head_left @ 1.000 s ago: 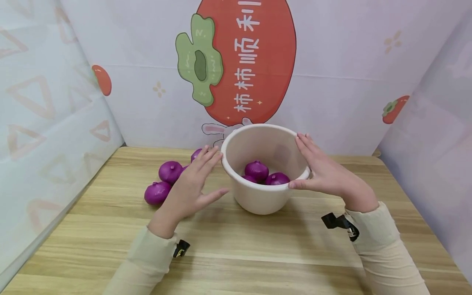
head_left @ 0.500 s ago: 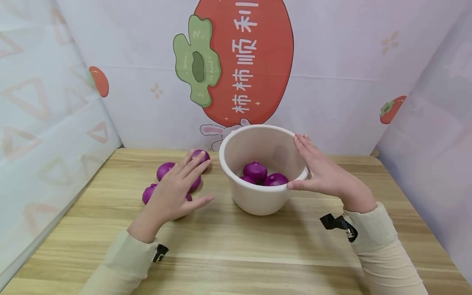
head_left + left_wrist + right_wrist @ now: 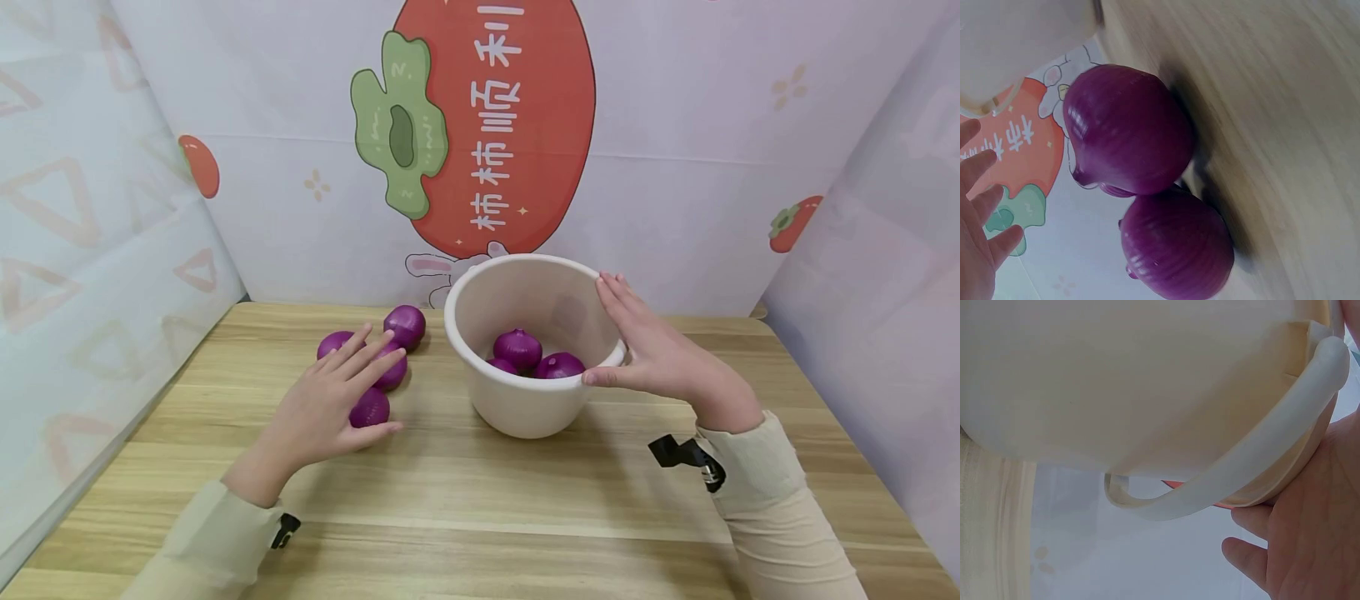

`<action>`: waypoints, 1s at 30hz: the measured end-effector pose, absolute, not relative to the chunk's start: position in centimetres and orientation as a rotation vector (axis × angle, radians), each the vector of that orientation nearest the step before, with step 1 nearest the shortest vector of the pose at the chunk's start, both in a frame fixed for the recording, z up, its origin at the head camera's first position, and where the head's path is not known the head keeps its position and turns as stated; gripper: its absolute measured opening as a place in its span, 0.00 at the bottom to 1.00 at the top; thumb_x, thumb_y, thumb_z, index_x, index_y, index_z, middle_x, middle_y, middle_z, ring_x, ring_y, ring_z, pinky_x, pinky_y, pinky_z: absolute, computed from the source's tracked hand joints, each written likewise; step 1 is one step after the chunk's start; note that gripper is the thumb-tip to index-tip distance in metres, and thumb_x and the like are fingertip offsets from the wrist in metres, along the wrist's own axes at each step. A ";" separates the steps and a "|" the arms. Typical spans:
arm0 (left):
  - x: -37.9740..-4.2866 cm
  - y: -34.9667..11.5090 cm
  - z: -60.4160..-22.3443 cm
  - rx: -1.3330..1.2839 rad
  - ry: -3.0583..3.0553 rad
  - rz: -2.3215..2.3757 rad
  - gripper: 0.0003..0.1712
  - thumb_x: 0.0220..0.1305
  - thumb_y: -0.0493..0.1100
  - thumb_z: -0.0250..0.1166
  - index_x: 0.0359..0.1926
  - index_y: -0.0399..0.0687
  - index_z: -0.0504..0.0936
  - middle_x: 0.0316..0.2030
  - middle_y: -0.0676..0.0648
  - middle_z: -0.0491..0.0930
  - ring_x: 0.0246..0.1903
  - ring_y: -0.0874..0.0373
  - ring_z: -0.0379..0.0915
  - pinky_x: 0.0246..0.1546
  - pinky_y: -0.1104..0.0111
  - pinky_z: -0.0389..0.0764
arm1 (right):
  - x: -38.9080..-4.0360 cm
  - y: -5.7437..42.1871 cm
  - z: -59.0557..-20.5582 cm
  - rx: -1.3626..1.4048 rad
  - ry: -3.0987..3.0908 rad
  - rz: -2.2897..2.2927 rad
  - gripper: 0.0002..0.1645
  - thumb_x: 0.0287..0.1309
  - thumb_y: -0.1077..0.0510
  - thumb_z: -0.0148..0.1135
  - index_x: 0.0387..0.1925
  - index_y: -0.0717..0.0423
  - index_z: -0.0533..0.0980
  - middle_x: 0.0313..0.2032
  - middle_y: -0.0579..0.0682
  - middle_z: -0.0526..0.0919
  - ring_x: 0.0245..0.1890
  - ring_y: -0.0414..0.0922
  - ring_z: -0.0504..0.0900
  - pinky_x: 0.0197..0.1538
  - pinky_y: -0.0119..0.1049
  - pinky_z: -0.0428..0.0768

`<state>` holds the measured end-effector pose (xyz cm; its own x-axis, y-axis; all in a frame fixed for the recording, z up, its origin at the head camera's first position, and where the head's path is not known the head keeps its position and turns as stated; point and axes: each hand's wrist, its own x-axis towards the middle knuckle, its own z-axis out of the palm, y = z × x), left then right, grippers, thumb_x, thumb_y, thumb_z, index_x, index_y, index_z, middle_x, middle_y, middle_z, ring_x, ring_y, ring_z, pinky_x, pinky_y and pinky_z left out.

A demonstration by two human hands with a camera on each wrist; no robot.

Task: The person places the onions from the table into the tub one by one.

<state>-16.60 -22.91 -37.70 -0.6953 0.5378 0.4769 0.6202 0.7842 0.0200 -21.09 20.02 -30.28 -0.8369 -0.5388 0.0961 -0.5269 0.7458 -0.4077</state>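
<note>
My left hand (image 3: pixel 318 412) hovers, fingers spread, over a cluster of purple onions at the left, partly covering them. One onion (image 3: pixel 370 408) shows beside its thumb, and another onion (image 3: pixel 405 327) lies behind the fingertips. In the left wrist view, a large onion (image 3: pixel 1129 131) touches a second onion (image 3: pixel 1175 247), both apart from the fingers. A white bucket (image 3: pixel 525 408) stands upright mid-table with several onions inside, among them an onion (image 3: pixel 517 348) with its tip up. My right hand (image 3: pixel 660 354) rests on the bucket's right rim, fingers extended, thumb at the near side.
The bucket's handle (image 3: pixel 1241 462) hangs down on its right side. The wooden table (image 3: pixel 480 517) runs up to a printed cloth backdrop (image 3: pixel 675 208). Cloth walls also stand at left and right.
My left hand has moved left and towards me, from beside the bucket rim to over the onion cluster, holding nothing. My right hand has stayed on the rim.
</note>
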 end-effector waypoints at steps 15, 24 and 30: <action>-16.2 -24.3 -38.8 -0.866 -2.651 -0.183 0.50 0.51 0.70 0.70 0.71 0.55 0.69 0.72 0.46 0.66 0.74 0.44 0.56 0.60 0.39 0.73 | -21.0 20.1 -30.4 -0.885 2.909 -0.690 0.72 0.52 0.33 0.70 0.79 0.53 0.34 0.80 0.48 0.30 0.80 0.55 0.30 0.74 0.66 0.51; -16.7 -25.3 -40.0 -0.908 -2.633 -0.320 0.44 0.52 0.64 0.73 0.66 0.49 0.75 0.65 0.44 0.75 0.66 0.45 0.69 0.59 0.46 0.78 | -21.1 20.0 -30.6 -0.901 2.915 -0.684 0.72 0.51 0.34 0.71 0.79 0.55 0.36 0.80 0.51 0.32 0.80 0.56 0.30 0.74 0.67 0.50; -17.0 -25.7 -40.6 -0.870 -2.680 -0.367 0.43 0.52 0.63 0.73 0.65 0.49 0.75 0.62 0.45 0.77 0.63 0.47 0.71 0.59 0.48 0.78 | -21.0 20.0 -30.6 -0.886 2.912 -0.696 0.71 0.51 0.35 0.71 0.79 0.52 0.35 0.80 0.49 0.31 0.80 0.56 0.30 0.74 0.67 0.51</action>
<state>-16.97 -25.74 -40.63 -0.7721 0.5262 0.3563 0.6026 0.7843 0.1476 -21.03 20.03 -30.61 -0.8388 -0.5336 0.1083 -0.5249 0.7395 -0.4215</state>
